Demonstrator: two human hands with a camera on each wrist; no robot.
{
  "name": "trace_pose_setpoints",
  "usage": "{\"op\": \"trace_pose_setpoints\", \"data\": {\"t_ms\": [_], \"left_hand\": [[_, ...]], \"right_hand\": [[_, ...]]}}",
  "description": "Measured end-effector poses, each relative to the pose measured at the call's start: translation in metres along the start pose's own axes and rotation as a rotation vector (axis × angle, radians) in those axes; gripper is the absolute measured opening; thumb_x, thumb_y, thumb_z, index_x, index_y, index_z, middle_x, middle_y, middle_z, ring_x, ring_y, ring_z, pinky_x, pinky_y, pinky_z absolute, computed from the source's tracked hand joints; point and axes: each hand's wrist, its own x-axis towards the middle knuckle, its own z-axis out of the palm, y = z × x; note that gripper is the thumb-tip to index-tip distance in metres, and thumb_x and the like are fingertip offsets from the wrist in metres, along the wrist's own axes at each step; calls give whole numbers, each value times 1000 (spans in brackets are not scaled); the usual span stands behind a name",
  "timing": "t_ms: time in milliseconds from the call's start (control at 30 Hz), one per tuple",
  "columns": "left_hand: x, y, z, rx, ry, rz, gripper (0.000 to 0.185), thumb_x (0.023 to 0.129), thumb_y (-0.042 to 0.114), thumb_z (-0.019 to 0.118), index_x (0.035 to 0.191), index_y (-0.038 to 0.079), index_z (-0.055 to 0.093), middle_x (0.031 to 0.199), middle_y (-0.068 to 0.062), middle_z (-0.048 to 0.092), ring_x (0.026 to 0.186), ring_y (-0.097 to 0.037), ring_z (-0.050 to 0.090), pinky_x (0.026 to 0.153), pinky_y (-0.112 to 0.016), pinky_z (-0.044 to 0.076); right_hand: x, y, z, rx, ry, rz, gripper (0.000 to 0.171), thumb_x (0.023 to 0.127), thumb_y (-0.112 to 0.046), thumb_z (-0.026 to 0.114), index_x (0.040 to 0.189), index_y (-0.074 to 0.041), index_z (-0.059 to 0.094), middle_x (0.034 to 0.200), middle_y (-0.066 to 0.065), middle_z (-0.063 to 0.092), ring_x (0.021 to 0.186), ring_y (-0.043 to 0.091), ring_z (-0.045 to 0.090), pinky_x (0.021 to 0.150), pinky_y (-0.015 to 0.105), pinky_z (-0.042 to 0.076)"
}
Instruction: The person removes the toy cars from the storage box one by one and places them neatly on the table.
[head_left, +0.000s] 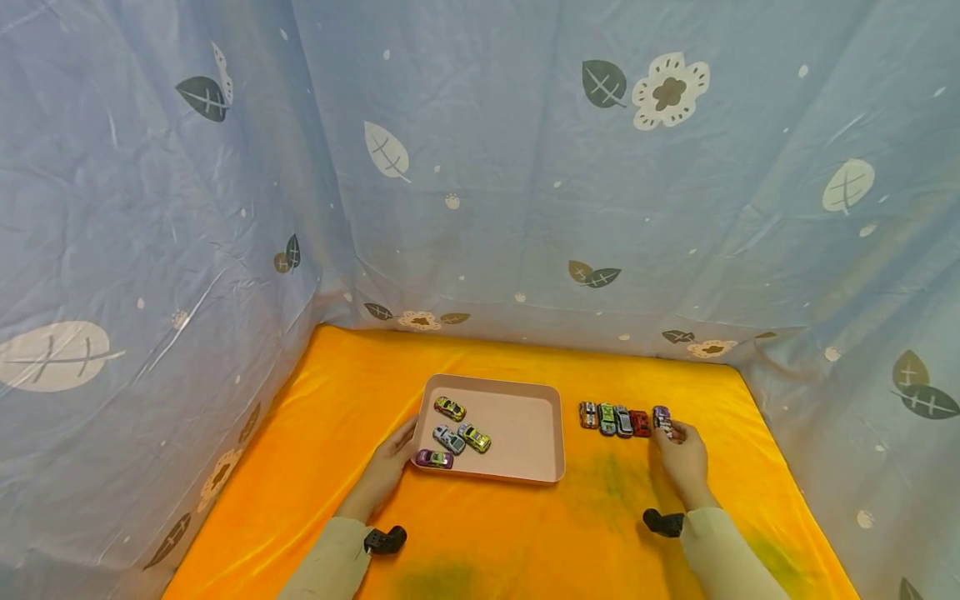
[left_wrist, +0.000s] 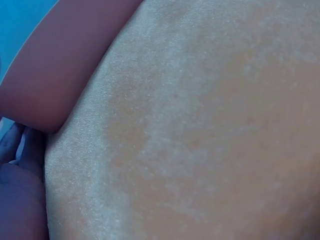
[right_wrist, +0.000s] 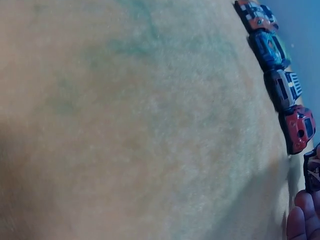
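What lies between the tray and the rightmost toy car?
Between the tray and rightmost car, the head view shows, in a row, a checkered car, green car, silver car and red car, with bare cloth at either end.

No legible lettering or numbers

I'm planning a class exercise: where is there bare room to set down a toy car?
Free: the right side of the tray, beside its four cars; orange cloth between the forearms; cloth between the car row and curtain. Crowded: the tray's left side, and the row's right end, where the right hand holds a purple car.
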Motion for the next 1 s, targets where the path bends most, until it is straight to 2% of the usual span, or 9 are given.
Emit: {"op": "trace_pose_setpoints", "data": {"t_ms": [200,300,567,1000], "left_hand": [[-1,1,0,4,-2,1,51,103,14,46,152,17,33,155,-9,32,141,-29,28,114,-46,22],[-1,1,1,16,9,1,51,103,14,46,152,18,34,154,-8,33,141,-29,29,113,-46,24],[0,-1,2,11,19,-13,50,103,13,47,151,22,36,153,-4,36,140,-25,32,113,-44,25],[-1,1,2,0,14,-15,50,103,14,47,151,22,36,153,-5,35,140,-25,31,113,-45,24]], "right_hand": [[2,2,2,-16,-1,6,56,98,-29,54,134,12,43,119,29,51,104,38,49,81,42,45],[2,2,3,-20,-3,13,54,98,-28,54,133,12,44,119,28,52,105,39,50,85,47,44],[4,2,7,-34,22,2,51,97,-26,55,130,12,47,114,27,53,101,38,51,80,44,46],[2,6,9,-47,6,1,55,99,-29,53,133,14,42,118,30,52,105,40,51,87,50,46]]}}
